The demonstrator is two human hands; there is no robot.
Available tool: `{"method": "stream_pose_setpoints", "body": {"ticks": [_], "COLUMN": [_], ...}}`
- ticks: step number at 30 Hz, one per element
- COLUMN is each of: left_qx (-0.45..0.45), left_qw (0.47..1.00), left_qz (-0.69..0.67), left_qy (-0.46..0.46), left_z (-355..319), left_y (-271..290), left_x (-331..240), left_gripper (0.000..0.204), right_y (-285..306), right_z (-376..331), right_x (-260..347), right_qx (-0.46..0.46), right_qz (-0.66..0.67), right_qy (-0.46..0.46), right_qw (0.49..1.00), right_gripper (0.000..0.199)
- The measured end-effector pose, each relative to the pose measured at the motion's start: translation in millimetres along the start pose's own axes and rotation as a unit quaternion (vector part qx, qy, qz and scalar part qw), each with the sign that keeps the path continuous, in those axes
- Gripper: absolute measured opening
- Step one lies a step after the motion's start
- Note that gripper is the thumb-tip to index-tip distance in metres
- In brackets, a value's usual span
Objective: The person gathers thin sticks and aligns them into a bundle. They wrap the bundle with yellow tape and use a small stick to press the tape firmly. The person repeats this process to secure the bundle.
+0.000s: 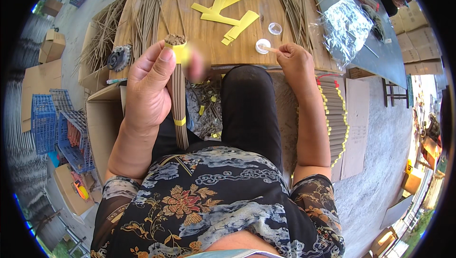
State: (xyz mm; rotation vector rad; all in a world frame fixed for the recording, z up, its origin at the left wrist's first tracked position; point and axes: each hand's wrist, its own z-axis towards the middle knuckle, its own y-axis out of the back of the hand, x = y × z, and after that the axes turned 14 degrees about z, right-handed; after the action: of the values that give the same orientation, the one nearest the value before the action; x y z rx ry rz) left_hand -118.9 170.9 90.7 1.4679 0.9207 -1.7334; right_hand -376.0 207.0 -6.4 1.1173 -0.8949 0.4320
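My left hand (151, 83) is wrapped round an upright bundle of thin brown incense sticks (178, 96). One yellow paper band circles the bundle near its top, and another (180, 121) sits lower down. A blurred patch beside the upper band hides part of my fingers. Over the table's near edge, my right hand (295, 62) pinches a small flat pale stick (270, 49). The stick's far end is at the mouth of a small white jar (258, 48); what is inside is hard to make out. Beyond the jar lies a round clear lid (275, 28). Yellow paper strips (221, 18) are spread on the wooden table (190, 35).
Loose sticks lie at the table's left (148, 16) and right (295, 6). Banded bundles (336, 115) are stacked by my right forearm. Clear plastic wrap (347, 25) covers part of a grey table (380, 61). Blue crates (43, 120) and an open cardboard box (105, 130) stand left.
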Motion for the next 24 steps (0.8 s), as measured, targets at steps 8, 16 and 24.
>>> {"method": "stream_pose_setpoints", "body": {"ticks": [8, 16, 24], "left_qx": [0.000, 0.009, 0.013], "left_qw": [1.000, 1.000, 1.000], "left_qz": [0.003, -0.022, 0.008], "left_qy": [-0.005, -0.006, -0.015], "left_z": [-1.4, -3.0, -4.4], "left_y": [3.5, 6.7, 11.9], "left_x": [-1.3, -1.6, 2.2], "left_gripper": [0.025, 0.024, 0.029], "right_y": [-5.4, -3.7, 8.3], "right_z": [-2.1, 0.4, -2.4], "right_x": [8.2, 9.3, 18.6], "right_qx": [-0.043, -0.025, -0.012], "right_qz": [-0.082, -0.129, -0.129], "right_qy": [0.087, 0.100, 0.012], "right_qw": [0.992, 0.986, 0.992], "right_gripper": [0.018, 0.016, 0.022]}}
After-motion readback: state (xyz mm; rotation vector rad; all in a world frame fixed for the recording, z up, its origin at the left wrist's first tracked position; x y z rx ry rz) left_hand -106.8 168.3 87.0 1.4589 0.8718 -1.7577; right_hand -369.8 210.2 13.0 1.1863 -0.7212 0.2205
